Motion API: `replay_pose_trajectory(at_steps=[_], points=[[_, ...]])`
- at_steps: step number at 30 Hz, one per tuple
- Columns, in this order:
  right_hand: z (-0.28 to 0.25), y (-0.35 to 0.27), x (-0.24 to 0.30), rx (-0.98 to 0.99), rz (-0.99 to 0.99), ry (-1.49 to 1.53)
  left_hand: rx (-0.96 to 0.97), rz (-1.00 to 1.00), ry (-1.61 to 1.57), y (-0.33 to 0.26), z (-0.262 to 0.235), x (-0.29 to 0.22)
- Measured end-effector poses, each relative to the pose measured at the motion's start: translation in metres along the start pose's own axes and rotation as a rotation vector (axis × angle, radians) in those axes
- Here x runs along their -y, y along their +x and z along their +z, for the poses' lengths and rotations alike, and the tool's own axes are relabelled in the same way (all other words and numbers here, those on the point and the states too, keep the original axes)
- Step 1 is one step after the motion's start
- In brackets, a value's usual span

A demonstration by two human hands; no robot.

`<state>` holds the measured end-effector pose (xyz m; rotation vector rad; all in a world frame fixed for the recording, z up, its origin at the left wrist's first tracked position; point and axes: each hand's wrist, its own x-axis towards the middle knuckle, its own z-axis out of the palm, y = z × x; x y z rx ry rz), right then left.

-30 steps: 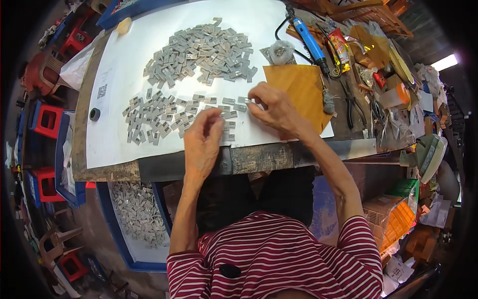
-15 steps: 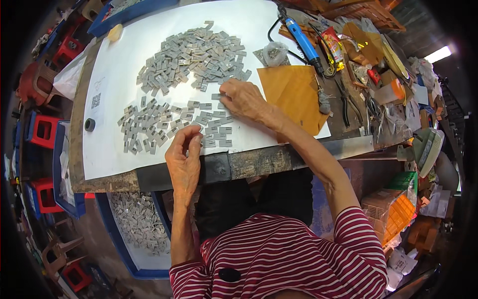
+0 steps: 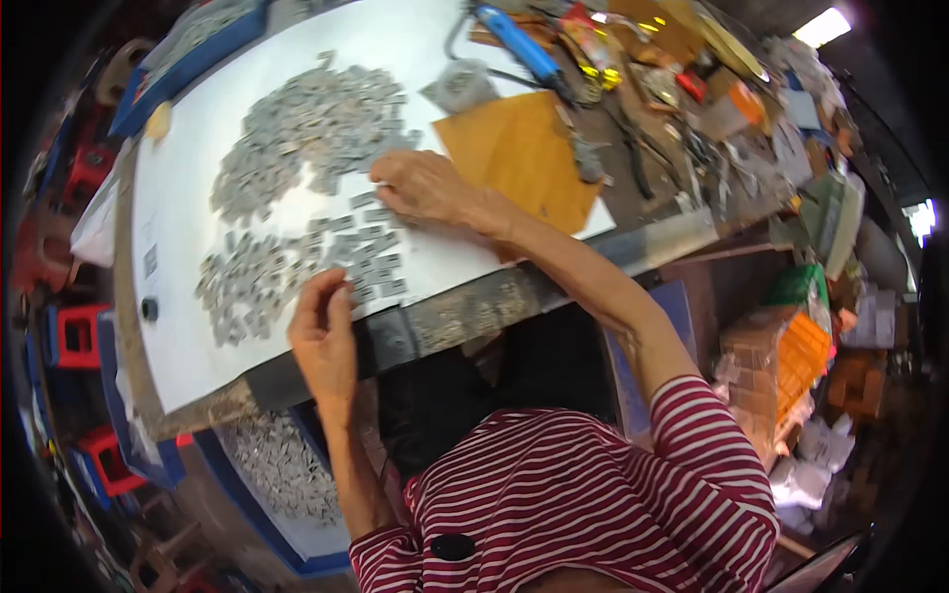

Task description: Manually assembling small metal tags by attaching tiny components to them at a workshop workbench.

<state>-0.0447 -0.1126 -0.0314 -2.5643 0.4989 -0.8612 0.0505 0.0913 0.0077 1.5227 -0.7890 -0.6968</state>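
Observation:
Many small grey metal pieces lie on a white sheet point(image 3: 198, 336) on the workbench: a big pile point(image 3: 306, 133) at the back and a flatter spread point(image 3: 267, 282) nearer me. My left hand point(image 3: 321, 331) hovers at the bench's front edge, fingers curled by the nearest pieces; whether it holds one I cannot tell. My right hand point(image 3: 420, 186) rests palm down on the sheet between the pile and the spread, fingertips on some pieces.
An orange-brown sheet point(image 3: 524, 158) lies right of my right hand. Behind it sit a blue-handled tool point(image 3: 514, 44), pliers and clutter. A blue tray of grey pieces point(image 3: 282, 474) stands under the bench. Red stools point(image 3: 74, 331) line the left.
My left hand has pulled back toward the bench's front edge. My right hand has slid left and farther onto the sheet, toward the big pile. The view has tilted.

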Motion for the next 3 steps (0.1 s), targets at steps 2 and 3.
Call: replay_pose_trajectory(at_steps=[2, 3], points=[[-0.018, -0.001, 0.007, 0.011, 0.097, 0.053, -0.009, -0.026, -0.023, 0.000, -0.003, 0.006], [-0.032, -0.005, 0.009, 0.016, 0.121, 0.084, 0.031, 0.012, -0.018, 0.002, -0.004, 0.010]])
